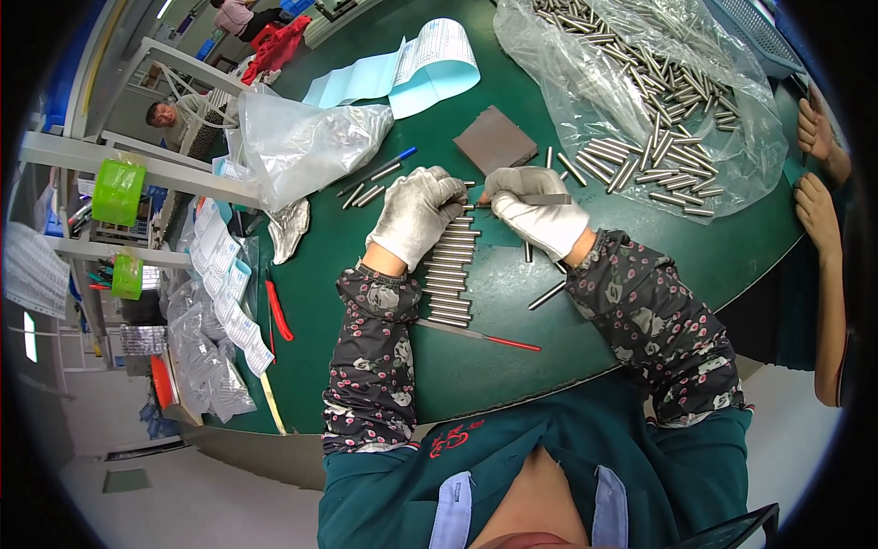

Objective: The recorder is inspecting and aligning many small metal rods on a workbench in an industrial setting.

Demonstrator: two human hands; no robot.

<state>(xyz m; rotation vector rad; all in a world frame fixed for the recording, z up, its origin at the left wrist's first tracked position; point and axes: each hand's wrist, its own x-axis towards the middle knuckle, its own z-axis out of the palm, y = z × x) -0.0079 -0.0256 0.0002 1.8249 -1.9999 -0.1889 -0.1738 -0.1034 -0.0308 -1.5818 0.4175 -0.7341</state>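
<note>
My left hand (417, 218), in a white glove, is closed at the upper end of a column of steel pins (448, 274) laid side by side. Its fingertips pinch a short steel pin whose end shows toward the other hand. My right hand (541, 216), gloved with bare fingertips showing, grips a narrow flat grey-brown bar (546, 199). That bar's near end is close to the pinched pin; whether they touch I cannot tell. Just beyond my right hand lies a brown square plate (495, 140). A thin file (485, 338) with a red handle rests below the column.
A clear plastic bag (585, 82) spreads under a large heap of steel pins (668, 78) at the far right. Red-handled pliers (278, 309), pens (389, 165), plastic bags (311, 137) and blue paper slips (412, 73) lie leftward. Another person's hands (817, 197) are at the right edge.
</note>
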